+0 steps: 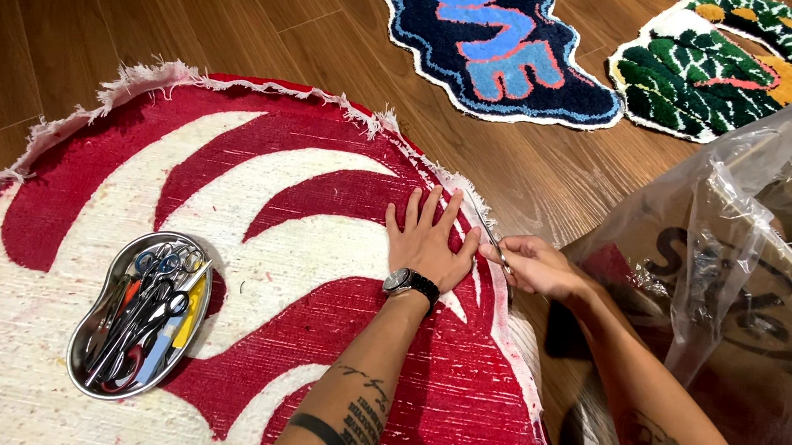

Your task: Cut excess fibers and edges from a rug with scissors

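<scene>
Trimming step: left hand (428, 247) lies flat, fingers spread, on the red-and-white rug (240, 264) right of centre; right hand (534, 265) grips scissors (495, 237) at its frayed edge; next, probably advancing along it.

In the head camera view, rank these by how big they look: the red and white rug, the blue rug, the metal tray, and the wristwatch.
1. Red and white rug, by far.
2. Blue rug, though it lies farther away.
3. Metal tray of scissors.
4. Wristwatch on the left hand.
</scene>
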